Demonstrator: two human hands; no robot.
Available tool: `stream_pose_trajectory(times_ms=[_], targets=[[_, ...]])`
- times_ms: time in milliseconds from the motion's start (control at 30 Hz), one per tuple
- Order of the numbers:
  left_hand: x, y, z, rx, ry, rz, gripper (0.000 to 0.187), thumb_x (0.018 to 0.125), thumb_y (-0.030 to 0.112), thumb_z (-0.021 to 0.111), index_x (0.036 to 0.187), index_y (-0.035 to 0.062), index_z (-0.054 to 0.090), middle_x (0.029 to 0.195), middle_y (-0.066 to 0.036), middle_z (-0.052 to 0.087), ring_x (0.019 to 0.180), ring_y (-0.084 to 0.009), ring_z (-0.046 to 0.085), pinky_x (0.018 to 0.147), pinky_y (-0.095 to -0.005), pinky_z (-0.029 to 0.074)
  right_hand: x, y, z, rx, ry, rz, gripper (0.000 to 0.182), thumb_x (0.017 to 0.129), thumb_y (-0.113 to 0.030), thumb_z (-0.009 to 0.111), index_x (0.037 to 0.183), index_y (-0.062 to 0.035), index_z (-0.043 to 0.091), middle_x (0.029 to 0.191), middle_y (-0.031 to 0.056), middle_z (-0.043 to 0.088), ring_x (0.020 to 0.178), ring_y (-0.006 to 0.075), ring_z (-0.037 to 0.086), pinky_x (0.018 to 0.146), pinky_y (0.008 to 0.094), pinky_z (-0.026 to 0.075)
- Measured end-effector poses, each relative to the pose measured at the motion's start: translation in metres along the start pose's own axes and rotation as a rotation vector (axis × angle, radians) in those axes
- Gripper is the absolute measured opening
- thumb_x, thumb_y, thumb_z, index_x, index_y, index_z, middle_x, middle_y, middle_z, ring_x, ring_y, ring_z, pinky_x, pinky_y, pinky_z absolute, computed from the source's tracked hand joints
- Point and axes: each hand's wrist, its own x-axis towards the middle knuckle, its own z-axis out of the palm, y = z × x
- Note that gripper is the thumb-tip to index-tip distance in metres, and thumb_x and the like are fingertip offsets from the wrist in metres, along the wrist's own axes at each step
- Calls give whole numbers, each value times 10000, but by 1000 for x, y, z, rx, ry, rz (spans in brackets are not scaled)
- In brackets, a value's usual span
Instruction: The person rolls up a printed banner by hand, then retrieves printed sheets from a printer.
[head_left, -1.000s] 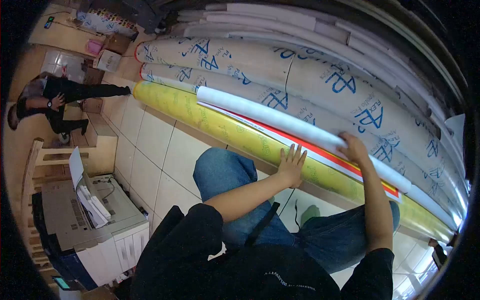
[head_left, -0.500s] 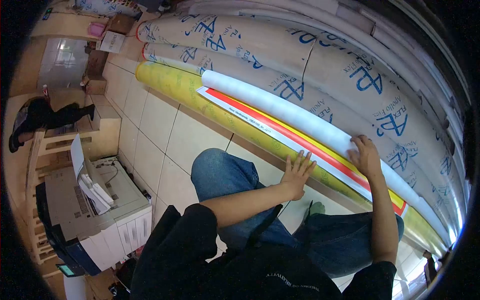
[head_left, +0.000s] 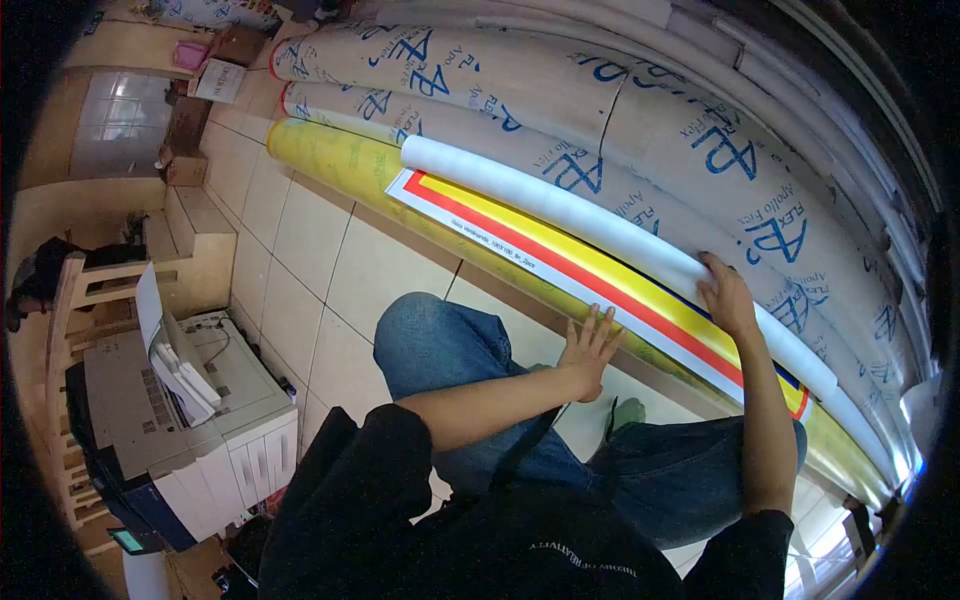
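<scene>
A printed banner (head_left: 560, 268) with yellow, red and white bands lies partly unrolled over a long yellow roll (head_left: 330, 160). Small black print runs along its white border. The rest of the banner is wound into a white roll (head_left: 560, 205) on the far side. Flat on the banner's near white edge rests my left hand (head_left: 588, 355), its fingers spread. My right hand (head_left: 728, 297) has its fingers bent over the white roll, farther right.
Large wrapped rolls (head_left: 540, 110) marked Apollo Flex lie side by side beyond the banner. To the left stands a printer (head_left: 190, 400) with papers on top, beside a wooden railing (head_left: 70, 300). Part of another person (head_left: 60, 270) shows at far left. Tiled floor (head_left: 385, 255) lies between.
The white roll has turned away from me a little, so a wider yellow band and some dark blue now show. My right hand has shifted slightly up with it; my left hand stays nearly in place.
</scene>
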Motion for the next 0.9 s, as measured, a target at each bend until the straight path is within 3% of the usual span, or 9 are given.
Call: stream_pose_trajectory(times_ms=[67, 133, 333, 900], targets=[[-2, 2, -4, 4, -49, 1, 992, 769, 482, 599, 1451, 100, -12, 1464, -264, -127, 1329, -492, -103, 1014, -629, 168, 1, 3, 0, 49, 4, 55, 425, 773, -87, 588, 1185, -88, 484, 1118, 177, 567, 1031, 362, 519, 872, 435, 422], [-4, 3, -8, -5, -62, 1, 994, 767, 482, 601, 1451, 100, -11, 1463, -265, -129, 1329, -493, -103, 1013, -629, 172, 3, 7, 4, 33, 30, -84, 417, 784, -75, 560, 1192, -91, 480, 1103, 183, 569, 1021, 360, 522, 884, 435, 412], [-2, -1, -2, -35, -52, 17, 999, 761, 475, 611, 1451, 106, -10, 1463, -265, -129, 1329, -492, -105, 1009, -629, 184, 8, 7, 3, 14, -59, -60, 393, 799, -76, 518, 1190, -83, 478, 1097, 189, 568, 1025, 357, 518, 894, 434, 400], [6, 2, 0, -33, -111, 20, 1017, 756, 473, 617, 1448, 88, -21, 1445, -286, -167, 1315, -510, -131, 1008, -627, 196, 1, 4, -1, 113, -70, -31, 352, 799, -71, 522, 1150, -41, 513, 1104, 189, 563, 1032, 364, 511, 914, 425, 387]])
